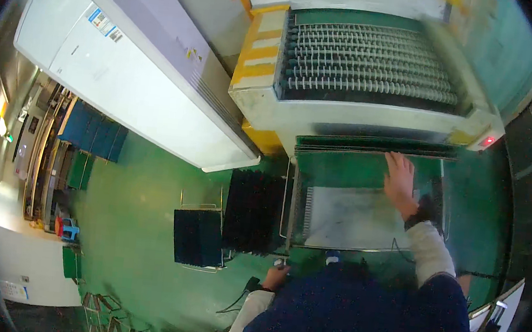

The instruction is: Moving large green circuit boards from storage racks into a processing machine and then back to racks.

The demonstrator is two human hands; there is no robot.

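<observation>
My right hand [400,184] reaches over a wire-framed rack, its fingers stretched out, with the fingertips at the top edge of several thin green boards [349,164]. The boards stand close together at the rack's far end, by the machine. Lower in the rack lies a whitish, smeared sheet-like surface [357,219]. My left hand [276,277] is low beside the rack's near left corner. Its fingers are curled by a small pale, shiny part; what they grip is too small to make out.
Ahead stands a cream machine [373,120] with rows of rollers [372,61] and a red light. A tall white cabinet-like unit [139,83] leans across the upper left. Dark racks of boards [197,237] stand left on the green floor [139,218]. Metal frames [101,310] lie lower left.
</observation>
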